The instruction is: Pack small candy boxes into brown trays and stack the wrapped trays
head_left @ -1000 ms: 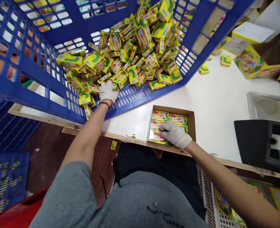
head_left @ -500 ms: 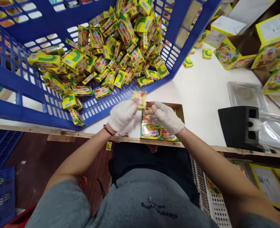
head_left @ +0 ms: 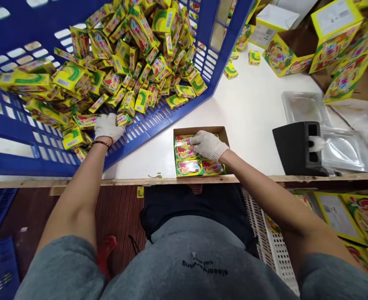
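A tilted blue plastic crate (head_left: 21, 154) holds a heap of several small yellow-green packets (head_left: 134, 58). My left hand (head_left: 108, 127), in a white glove, reaches into the crate's low edge and its fingers curl over a packet (head_left: 123, 119) there. My right hand (head_left: 207, 144), also gloved, presses fingers down on the packets (head_left: 190, 167) laid flat in a small brown cardboard box (head_left: 223, 132) at the table's near edge.
A black boxy device (head_left: 296, 148) stands right of the box, with clear plastic trays (head_left: 302, 106) behind it. Large yellow cartons (head_left: 334, 25) pile at the far right. Loose packets (head_left: 230, 71) lie on the white table (head_left: 252, 112). More cartons sit below the table at right.
My hands met over the box with one packet, then parted. The left hand has gone back into the crate; the right hand has dropped onto the packets in the box.
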Demonstrator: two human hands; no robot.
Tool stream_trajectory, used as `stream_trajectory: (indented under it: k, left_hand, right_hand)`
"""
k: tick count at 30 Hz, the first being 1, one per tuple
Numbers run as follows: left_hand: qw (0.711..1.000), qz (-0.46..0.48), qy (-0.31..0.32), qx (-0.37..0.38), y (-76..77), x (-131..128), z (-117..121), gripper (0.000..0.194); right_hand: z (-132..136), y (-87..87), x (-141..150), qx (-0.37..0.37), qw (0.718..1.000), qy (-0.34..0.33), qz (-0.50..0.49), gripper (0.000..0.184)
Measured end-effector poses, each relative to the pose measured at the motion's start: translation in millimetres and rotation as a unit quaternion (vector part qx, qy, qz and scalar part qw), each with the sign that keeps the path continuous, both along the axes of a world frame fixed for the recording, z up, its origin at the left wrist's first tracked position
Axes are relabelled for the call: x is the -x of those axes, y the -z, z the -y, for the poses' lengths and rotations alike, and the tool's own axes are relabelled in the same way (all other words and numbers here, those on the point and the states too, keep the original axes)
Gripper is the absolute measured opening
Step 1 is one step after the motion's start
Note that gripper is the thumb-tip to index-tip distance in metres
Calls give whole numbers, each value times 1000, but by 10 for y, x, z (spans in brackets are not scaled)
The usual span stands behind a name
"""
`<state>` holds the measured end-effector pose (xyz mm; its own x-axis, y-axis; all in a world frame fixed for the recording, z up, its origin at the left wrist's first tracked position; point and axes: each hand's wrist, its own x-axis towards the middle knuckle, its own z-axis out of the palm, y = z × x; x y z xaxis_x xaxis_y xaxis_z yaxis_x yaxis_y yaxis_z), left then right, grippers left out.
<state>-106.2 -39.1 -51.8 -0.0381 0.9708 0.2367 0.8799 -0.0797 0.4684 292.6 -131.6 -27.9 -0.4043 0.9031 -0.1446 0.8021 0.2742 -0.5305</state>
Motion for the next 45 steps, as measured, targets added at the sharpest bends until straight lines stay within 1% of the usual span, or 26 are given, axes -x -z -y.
stream_trajectory:
  k: [1, 3, 6, 8, 9, 11, 12, 13, 15, 17, 18, 19, 21, 23, 24, 26, 29, 31, 33, 35, 39, 42, 45]
  left_hand:
    - [1000, 6, 8, 6, 42, 31, 28, 56]
    - [1000, 9, 12, 24, 82, -20, 135, 55]
    - [999, 11, 13, 36, 62, -291, 345, 52]
    - [999, 22, 32, 11, 24, -520, 481, 53]
    - [998, 26, 52, -6, -2, -634, 544, 56]
    - [993, 21, 106, -52, -76, -854, 663, 61]
    - [987, 12, 138, -78, -125, -960, 718, 62]
    - [980, -2, 172, -104, -181, -1064, 769, 63]
    - [958, -35, 243, -145, -301, -1265, 855, 58]
    - [935, -51, 310, -167, -405, -1449, 912, 50]
    - [927, -48, 331, -171, -440, -1530, 926, 49]
    - [924, -37, 339, -171, -460, -1601, 929, 50]
    - [935, 0, 317, -156, -448, -1708, 900, 58]
    - [955, 45, 267, -123, -374, -1777, 832, 63]
    - [964, 68, 239, -100, -323, -1801, 789, 60]
    - [974, 108, 198, -31, -219, -1842, 705, 48]
    - [967, 158, 176, 91, -132, -1896, 622, 27]
    - [959, 186, 166, 133, -136, -1924, 602, 19]
    - [955, 210, 155, 143, -168, -1942, 597, 14]
    - [950, 229, 141, 157, -198, -1957, 595, 10]
    - [944, 251, 72, 204, -206, -2002, 578, 6]
    - [946, 241, 36, 216, -212, -2038, 569, 10]
    - [952, 208, 45, 219, -242, -2046, 572, 14]
  right_hand:
    - [20, 17, 40, -6, 1000, 3, 9, 15]
    - [64, 30, 89, 2, 1000, 8, 28, 16]
    - [110, 29, 105, 6, 997, 3, 73, 19]
    - [119, 29, 93, 6, 995, -16, 99, 22]
    - [120, 26, 84, 1, 994, -27, 108, 23]
    - [121, 7, 65, -25, 992, -38, 114, 27]
    - [121, -11, 56, -45, 993, -32, 103, 32]
    - [120, -37, 51, -63, 995, -19, 75, 38]
    - [106, -104, 47, -81, 996, 15, -26, 47]
    - [69, -175, 44, -67, 986, 40, -145, 47]
    - [42, -200, 37, -54, 979, 50, -192, 45]
    - [12, -213, 26, -42, 971, 64, -225, 41]
    - [-45, -190, -12, -26, 960, 112, -256, 37]
    - [-83, -102, -48, -18, 954, 171, -246, 38]
    - [-92, -44, -57, -15, 954, 192, -229, 38]
    - [-90, 72, -41, -12, 960, 206, -190, 35]
    - [-58, 180, 47, -46, 970, 196, -136, 29]
    - [-27, 199, 104, -83, 975, 184, -97, 31]
    - [13, 194, 134, -109, 979, 164, -55, 37]
    - [59, 181, 140, -119, 983, 138, -22, 44]
    - [145, 128, 154, -76, 990, 92, 72, 56]
    - [205, 62, 176, -56, 986, 56, 148, 57]
    - [255, 14, 171, -54, 981, 24, 186, 55]
